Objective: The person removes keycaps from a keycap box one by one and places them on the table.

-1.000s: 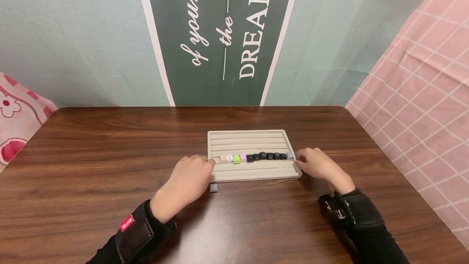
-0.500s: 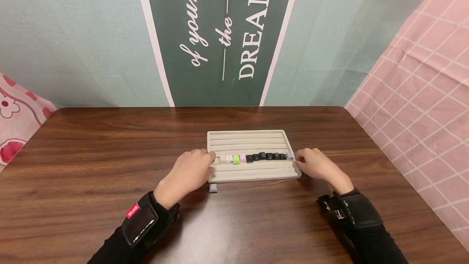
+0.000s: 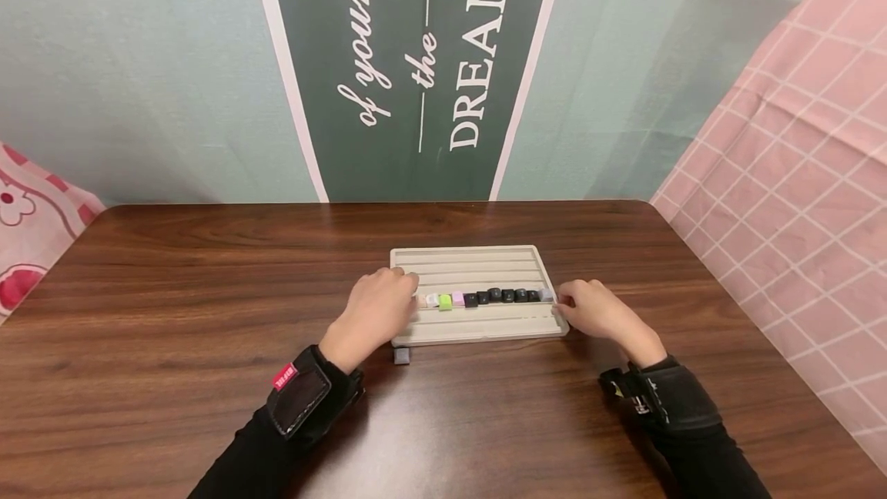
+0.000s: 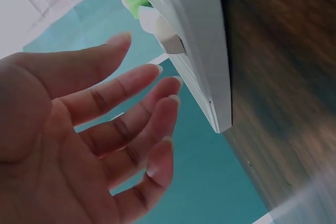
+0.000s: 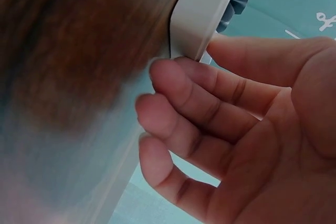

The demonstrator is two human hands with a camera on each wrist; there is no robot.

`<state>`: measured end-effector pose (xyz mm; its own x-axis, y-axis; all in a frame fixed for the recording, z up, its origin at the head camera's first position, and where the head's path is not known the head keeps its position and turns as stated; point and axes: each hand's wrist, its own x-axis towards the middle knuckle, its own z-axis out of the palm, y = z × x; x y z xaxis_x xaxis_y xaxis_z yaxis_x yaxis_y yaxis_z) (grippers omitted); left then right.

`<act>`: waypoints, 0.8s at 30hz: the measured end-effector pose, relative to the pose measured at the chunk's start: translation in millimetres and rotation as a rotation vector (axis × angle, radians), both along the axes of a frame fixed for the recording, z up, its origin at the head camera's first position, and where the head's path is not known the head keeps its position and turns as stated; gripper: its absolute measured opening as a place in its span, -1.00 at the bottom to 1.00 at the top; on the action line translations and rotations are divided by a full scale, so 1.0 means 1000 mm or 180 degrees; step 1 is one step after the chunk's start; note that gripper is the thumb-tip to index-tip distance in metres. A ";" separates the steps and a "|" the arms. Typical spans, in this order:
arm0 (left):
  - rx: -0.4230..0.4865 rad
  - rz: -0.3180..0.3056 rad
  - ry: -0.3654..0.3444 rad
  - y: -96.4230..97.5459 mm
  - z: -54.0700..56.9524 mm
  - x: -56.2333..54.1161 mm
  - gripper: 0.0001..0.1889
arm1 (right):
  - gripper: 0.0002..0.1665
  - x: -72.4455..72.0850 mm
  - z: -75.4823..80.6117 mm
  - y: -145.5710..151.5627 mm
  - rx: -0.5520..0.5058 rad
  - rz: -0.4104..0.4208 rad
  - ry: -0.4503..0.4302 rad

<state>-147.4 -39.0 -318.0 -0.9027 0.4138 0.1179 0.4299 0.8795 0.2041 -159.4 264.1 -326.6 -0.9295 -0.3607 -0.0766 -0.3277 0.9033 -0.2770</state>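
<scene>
A cream ridged tray (image 3: 485, 328) lies on the table, with a row of small keycaps across one groove. From left they run through peach, white, lime green (image 3: 446, 303) and pink (image 3: 458, 299), then several black (image 3: 495, 295) and a grey one (image 3: 545, 295). My left hand (image 3: 379, 306) hovers over the tray's left side, partly hiding the peach keycap (image 4: 167, 38); its fingers are loosely bent and hold nothing in the left wrist view. At the right edge, my right hand (image 3: 597, 308) pinches the tray's rim (image 5: 202, 17) between thumb and forefinger.
One loose grey keycap (image 3: 402, 356) sits on the brown wooden table (image 3: 485, 422) just off the tray's front left corner. A pale green backdrop (image 3: 173, 83) rises behind the table, and a pink checked cloth (image 3: 797, 175) hangs at the right.
My left hand has moved from the tray's left edge rightward over its left end. My right hand stays at the right edge. The keycap row looks the same.
</scene>
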 end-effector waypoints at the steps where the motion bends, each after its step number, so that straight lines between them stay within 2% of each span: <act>1: -0.0013 0.0017 -0.0014 0.001 0.001 -0.001 -0.93 | -0.73 0.000 0.000 0.000 0.0004 -0.0007 -0.0001; 7: -0.0108 0.0095 -0.0141 0.007 0.003 -0.007 -0.93 | -0.75 0.001 -0.001 -0.001 0.0010 -0.0023 -0.0045; 18: -0.0215 0.0167 -0.0327 0.015 0.000 -0.014 -0.93 | -0.76 0.001 -0.001 0.000 -0.0017 -0.0035 -0.0029; 24: -0.0230 0.0141 -0.0272 0.017 -0.002 -0.014 -0.89 | -0.75 0.000 -0.001 0.000 -0.0022 -0.0033 -0.0026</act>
<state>-161.1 -21.6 -320.1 -0.9258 0.3779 0.0110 0.3739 0.9110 0.1737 -158.9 264.5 -327.7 -0.9325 -0.3517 -0.0818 -0.3161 0.9046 -0.2860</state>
